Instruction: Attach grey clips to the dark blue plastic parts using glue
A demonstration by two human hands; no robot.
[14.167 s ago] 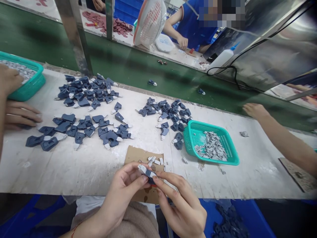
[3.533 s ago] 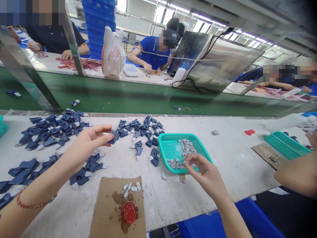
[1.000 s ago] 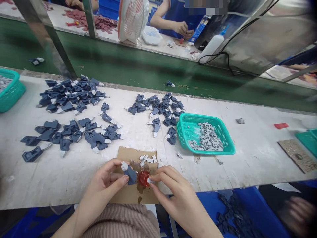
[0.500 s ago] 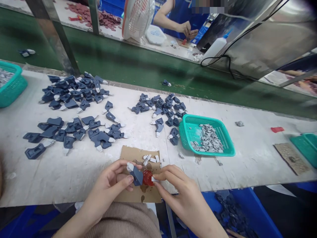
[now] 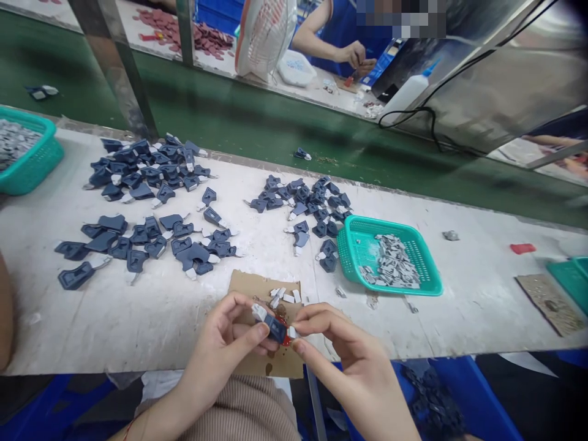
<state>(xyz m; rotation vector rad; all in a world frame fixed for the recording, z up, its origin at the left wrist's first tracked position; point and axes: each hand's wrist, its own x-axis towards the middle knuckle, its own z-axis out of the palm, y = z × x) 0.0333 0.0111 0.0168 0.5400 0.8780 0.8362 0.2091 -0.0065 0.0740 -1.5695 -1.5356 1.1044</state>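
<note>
**Navy part [image 5: 276,329] in left hand [image 5: 220,346], grey chip [image 5: 292,332] in right hand [image 5: 351,352], lower centre of frame**

Left hand: grip closed on the navy part, thumb on the near side; its pale tip points upper left, dark end toward the right hand. Right hand: grip closed, grey chip pinched between thumb and fingers, just beside the part's dark end. Can't tell if they touch.

Both sit over cardboard [image 5: 250,283] on the bench [image 5: 174,327]. Red dish [image 5: 285,340] under them, mostly hidden. Loose pale chips [image 5: 288,298] on the cardboard just above. Green basket [image 5: 435,286] with grey pieces [image 5: 395,263], right of centre. Navy parts piled left [image 5: 151,168] and centre [image 5: 316,196].
</note>
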